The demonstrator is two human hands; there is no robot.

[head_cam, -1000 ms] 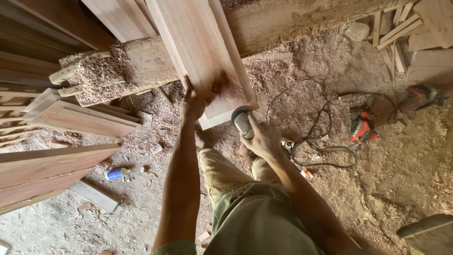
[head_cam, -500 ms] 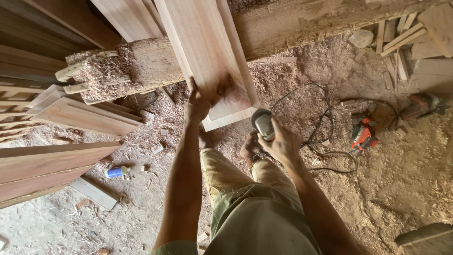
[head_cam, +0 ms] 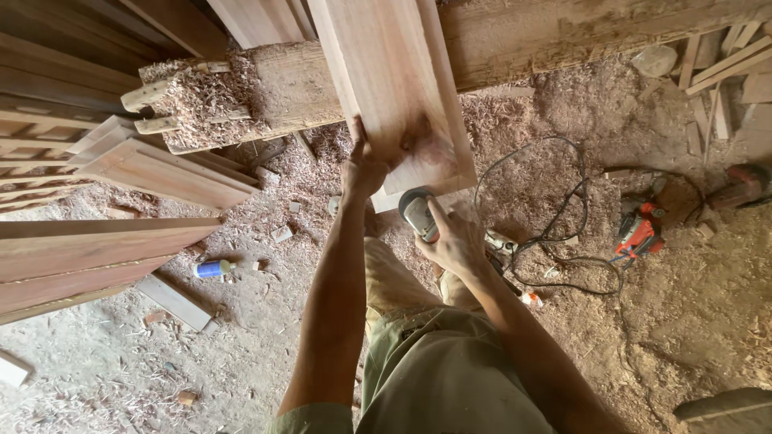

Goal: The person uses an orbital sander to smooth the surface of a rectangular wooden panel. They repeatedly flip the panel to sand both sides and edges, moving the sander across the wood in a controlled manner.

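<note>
Black cable (head_cam: 555, 241) and red power tool (head_cam: 641, 229) on sawdust floor, right. Left hand (head_cam: 366, 165) fingers spread flat on plank (head_cam: 394, 88) end; right hand (head_cam: 458, 241) fingers wrapped round grey sander (head_cam: 418, 213) just below plank edge.

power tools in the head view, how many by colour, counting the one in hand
Grey, a sander held by the right hand at the end of the plank that the left hand steadies: 1
Orange and black, on the sawdust floor: 1
Dark red, half hidden at the right edge: 1
Total: 3
</note>
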